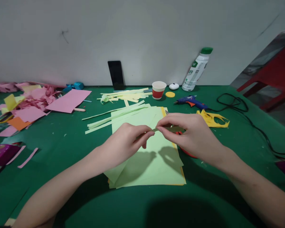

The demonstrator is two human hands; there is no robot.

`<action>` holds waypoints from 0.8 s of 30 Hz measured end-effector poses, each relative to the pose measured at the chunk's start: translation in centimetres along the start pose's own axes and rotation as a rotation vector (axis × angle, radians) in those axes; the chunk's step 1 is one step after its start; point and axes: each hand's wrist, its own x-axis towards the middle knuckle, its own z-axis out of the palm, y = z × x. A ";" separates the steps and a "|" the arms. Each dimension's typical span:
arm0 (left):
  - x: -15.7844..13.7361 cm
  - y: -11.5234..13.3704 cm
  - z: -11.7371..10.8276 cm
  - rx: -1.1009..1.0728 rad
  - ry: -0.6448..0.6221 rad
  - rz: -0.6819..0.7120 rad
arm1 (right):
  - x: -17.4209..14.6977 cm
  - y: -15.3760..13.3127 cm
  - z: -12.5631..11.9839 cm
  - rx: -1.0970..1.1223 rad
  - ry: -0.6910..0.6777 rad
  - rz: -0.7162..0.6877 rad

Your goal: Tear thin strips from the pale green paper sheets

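Observation:
Between my two hands is a narrow green paper strip [155, 129], pinched close to the same spot from both sides. My left hand [127, 141] grips it with thumb and forefinger, the other fingers curled under. From the right, my right hand [192, 131] pinches the strip, and part of it shows behind the fingers. Below them lies a stack of light green paper sheets [144, 171] with yellow edges peeking out. Red-handled scissors [188, 154] are mostly hidden under my right hand. Several cut green strips [116, 117] rest across the stack's upper left.
Along the wall stand a phone [116, 75], a paper cup [159, 91] and a leaning bottle [196, 70]. A blue glue gun [192, 102] with a black cord [258, 126] and yellow paper scraps [213, 119] lie right. Pink paper [70, 100] is piled left, beyond a purple box [3, 155].

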 end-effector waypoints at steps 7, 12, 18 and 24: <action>-0.1 -0.4 0.5 0.228 0.134 0.087 | 0.2 0.3 -0.5 -0.009 0.069 0.048; -0.4 -0.3 0.5 0.361 0.165 0.100 | 0.2 0.7 -1.0 -0.059 0.125 0.088; -0.4 -0.2 0.3 0.409 0.210 0.116 | 0.2 1.3 -1.9 -0.145 0.169 0.107; -0.6 -0.3 0.2 0.508 0.291 0.165 | 0.4 2.1 -2.8 -0.310 0.257 0.130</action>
